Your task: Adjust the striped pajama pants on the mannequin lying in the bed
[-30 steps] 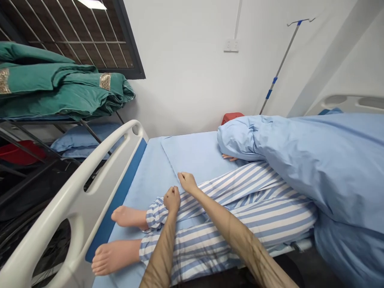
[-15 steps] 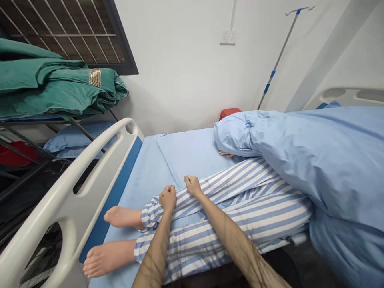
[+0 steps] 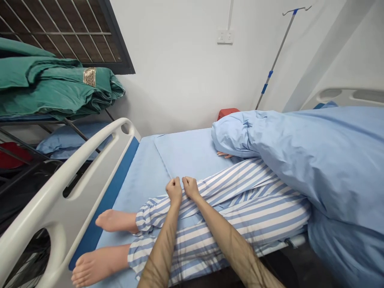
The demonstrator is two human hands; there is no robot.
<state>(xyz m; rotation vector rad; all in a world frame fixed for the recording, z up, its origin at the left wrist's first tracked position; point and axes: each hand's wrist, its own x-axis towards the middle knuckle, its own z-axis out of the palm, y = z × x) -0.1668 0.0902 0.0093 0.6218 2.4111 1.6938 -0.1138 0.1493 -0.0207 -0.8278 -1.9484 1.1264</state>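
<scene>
Two fists side by side: the left hand (image 3: 174, 191) and the right hand (image 3: 191, 188), knuckles up, fingers curled down into the blue-and-white striped trouser leg (image 3: 228, 192) of a figure lying on a blue bed sheet (image 3: 144, 192). They appear to be gripping the cloth, though the fingertips are hidden. The cotton looks light, soft and loose, so it should bunch easily; the gathered fold under the hands seems a fair place to hold, while the leg inside likely weighs more. Left of the hands, two bare feet (image 3: 115, 221) rest on the sheet; beyond them runs a white bed side rail (image 3: 69, 212), then folded green cloth (image 3: 54, 88) on a metal rack (image 3: 30, 121). Right of the hands, a pale blue duvet (image 3: 312, 160) covers the upper body, with fingers (image 3: 224, 155) showing at its edge. Farther ahead, an IV pole (image 3: 276, 52) stands against the wall.
</scene>
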